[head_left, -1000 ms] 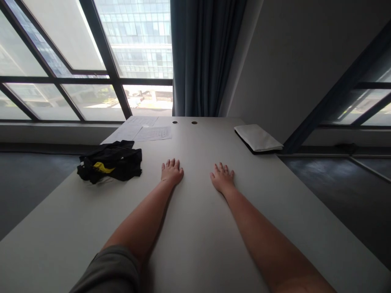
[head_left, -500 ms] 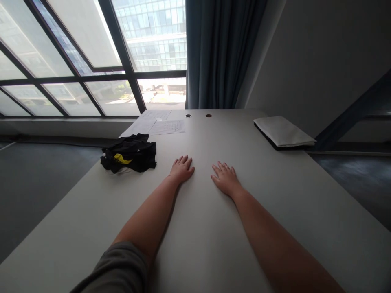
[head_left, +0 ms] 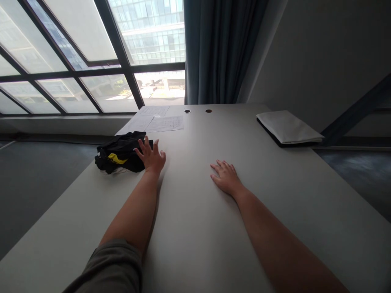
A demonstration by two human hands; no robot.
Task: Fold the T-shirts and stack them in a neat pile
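Observation:
My left hand [head_left: 152,158] is open with its fingers spread, over the right edge of a crumpled black cloth [head_left: 126,146] that has a yellow patch. Whether the fingers touch the cloth I cannot tell. Part of the cloth's right side is hidden behind the hand. My right hand [head_left: 226,177] lies palm down on the white table [head_left: 189,228], open, fingers a little apart, holding nothing.
Sheets of paper [head_left: 166,123] with writing lie at the table's far left. A folded white item [head_left: 288,127] with a dark underside rests near the right edge. Two round holes pierce the far end, before a blue curtain [head_left: 222,53] and windows.
My left hand has lifted and moved left from the middle of the table to the black cloth, its fingers spreading wider. The right hand stays in place. The view has shifted slightly.

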